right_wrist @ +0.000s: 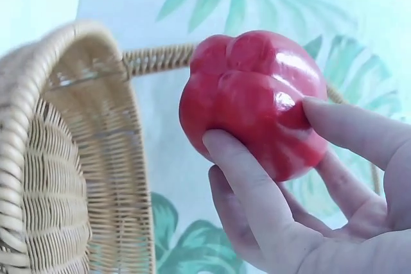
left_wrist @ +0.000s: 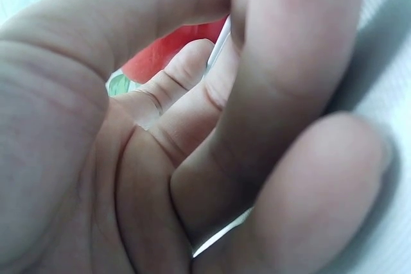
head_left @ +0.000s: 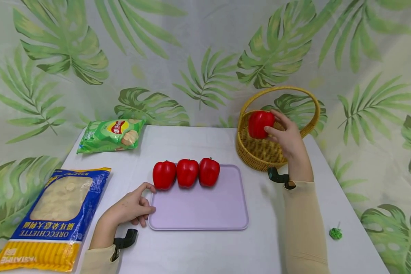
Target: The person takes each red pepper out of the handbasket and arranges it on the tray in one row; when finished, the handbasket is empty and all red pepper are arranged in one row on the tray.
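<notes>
My right hand [head_left: 287,137] grips a red bell pepper [head_left: 259,125] between thumb and fingers, inside the loop of the handle of a wicker basket [head_left: 260,152]. In the right wrist view the lobed end of the pepper [right_wrist: 257,101] shows, with the basket wall [right_wrist: 115,178] to its left. At the left edge of a lilac tray [head_left: 202,209], my left hand [head_left: 131,205] holds the rim with thumb and forefinger, its other fingers bent. Three more red bell peppers [head_left: 187,173] stand in a row along the tray's far side. Fingers fill most of the left wrist view.
A green bag of chips [head_left: 111,135] lies at the back left of the white table [head_left: 185,251]. Nearer, a blue and yellow bag of orecchiette [head_left: 54,217] covers the left side. A small green object [head_left: 335,233] lies at the right. Leaf-patterned cloth [head_left: 205,76] hangs behind.
</notes>
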Available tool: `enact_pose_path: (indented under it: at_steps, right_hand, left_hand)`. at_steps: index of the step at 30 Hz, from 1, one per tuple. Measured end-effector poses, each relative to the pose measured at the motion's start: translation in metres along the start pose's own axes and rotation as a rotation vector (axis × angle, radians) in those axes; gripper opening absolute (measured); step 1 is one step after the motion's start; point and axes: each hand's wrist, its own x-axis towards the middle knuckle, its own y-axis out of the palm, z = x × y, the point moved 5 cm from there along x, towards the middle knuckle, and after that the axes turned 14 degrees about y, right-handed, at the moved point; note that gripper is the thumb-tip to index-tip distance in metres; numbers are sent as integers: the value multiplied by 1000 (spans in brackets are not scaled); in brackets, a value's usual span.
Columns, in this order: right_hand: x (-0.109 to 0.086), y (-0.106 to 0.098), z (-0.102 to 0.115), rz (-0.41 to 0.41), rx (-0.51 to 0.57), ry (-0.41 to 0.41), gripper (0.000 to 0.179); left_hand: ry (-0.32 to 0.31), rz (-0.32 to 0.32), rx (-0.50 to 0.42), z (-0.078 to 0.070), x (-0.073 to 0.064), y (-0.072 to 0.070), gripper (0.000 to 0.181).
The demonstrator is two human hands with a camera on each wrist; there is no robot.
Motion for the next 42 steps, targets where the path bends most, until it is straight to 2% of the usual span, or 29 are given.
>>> enact_pose_path:
  at_steps: [5,10,15,23,28,37,42]
  right_hand:
    - [-20,14,-3,40,5,-10,69]
    - [-37,28,-11,63,-78,-5,66]
    - [-46,41,-23,105,-126,12,65]
    - [-51,60,-42,145,-213,56,65]
    - [-54,71,-51,170,-241,52,64]
    - [-50,82,-68,104,-339,61,60]
    - [-49,88,-75,98,-371,76,60]
  left_hand:
    - [-1,-5,-3,1,0,-1,54]
    - [-4,-3,-10,1,0,0,54]
    - [-7,-3,-13,1,0,1,53]
    - [-8,-4,-8,0,0,1,53]
    - [-11,-5,-5,0,0,0,52]
    - [6,-3,-19,1,1,0,53]
    - [13,0,-8,1,0,0,53]
